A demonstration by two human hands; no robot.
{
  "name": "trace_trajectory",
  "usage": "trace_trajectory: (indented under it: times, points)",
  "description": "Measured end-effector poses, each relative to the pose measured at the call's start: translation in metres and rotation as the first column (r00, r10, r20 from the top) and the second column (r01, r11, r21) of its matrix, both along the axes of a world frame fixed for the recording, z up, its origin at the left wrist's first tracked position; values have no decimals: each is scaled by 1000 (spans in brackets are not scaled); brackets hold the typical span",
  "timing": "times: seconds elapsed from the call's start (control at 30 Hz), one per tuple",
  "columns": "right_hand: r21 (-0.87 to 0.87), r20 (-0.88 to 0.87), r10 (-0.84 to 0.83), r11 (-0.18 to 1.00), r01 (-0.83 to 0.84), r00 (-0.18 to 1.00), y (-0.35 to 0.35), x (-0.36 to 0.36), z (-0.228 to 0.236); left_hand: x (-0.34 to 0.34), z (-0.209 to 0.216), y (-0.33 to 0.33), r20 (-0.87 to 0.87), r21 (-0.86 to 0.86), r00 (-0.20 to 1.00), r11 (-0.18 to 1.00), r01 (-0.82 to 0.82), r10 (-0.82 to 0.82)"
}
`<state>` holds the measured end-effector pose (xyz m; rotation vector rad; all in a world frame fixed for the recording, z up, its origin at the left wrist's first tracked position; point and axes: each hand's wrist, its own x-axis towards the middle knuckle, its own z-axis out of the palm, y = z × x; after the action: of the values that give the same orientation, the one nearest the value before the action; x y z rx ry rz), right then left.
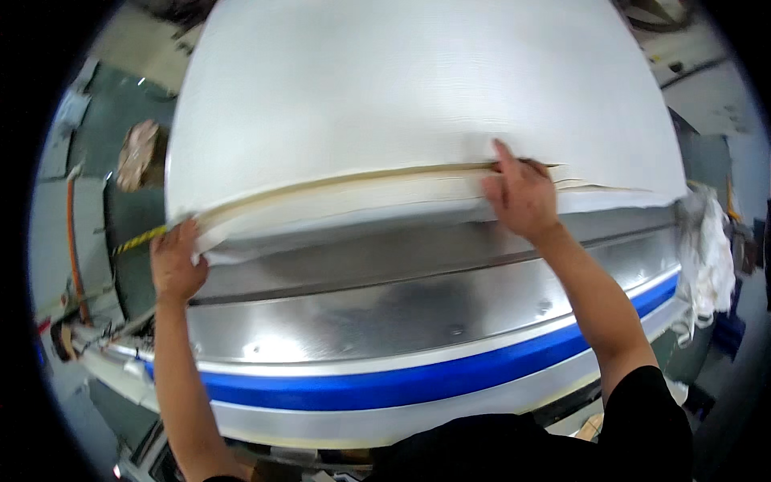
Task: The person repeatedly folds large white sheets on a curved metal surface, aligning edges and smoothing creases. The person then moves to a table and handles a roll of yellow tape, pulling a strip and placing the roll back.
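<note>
A wide white fabric sheet lies across the metal-topped table in stacked layers. Its near edge is rolled or folded into a long cream band, with a darker tan line along the top. At the left end of this band, my left hand pinches the fabric corner between fingers and thumb. Toward the right end my right hand rests on the band, fingers apart, the index finger stretched forward over the sheet. Motion blurs its fingertips slightly. Right of that hand, the layers split into several loose creases.
Shiny metal plate runs along the near side, edged by a blue strip. White cloth hangs at the right end. Left, a brown wrapped bundle sits near yellow-black tape and an orange hose or pole.
</note>
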<state>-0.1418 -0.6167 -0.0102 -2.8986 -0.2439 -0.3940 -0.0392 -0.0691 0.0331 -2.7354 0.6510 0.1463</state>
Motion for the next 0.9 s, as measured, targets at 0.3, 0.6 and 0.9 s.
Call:
trace_trajectory:
  times: [0.3, 0.6, 0.9]
  points:
    - [-193, -138, -276, 950, 247, 951, -319, -87, 10, 58, -30, -27, -160, 473, 962, 873, -121, 220]
    - [-677, -377, -648, 681, 281, 662, -508, -136, 32, 79, -63, 51, -3, 401, 895, 820, -408, 447]
    - [-410, -434, -681, 732, 544, 589, -593, -156, 9, 61, -52, 85, -25, 335, 943, 891, -306, 332]
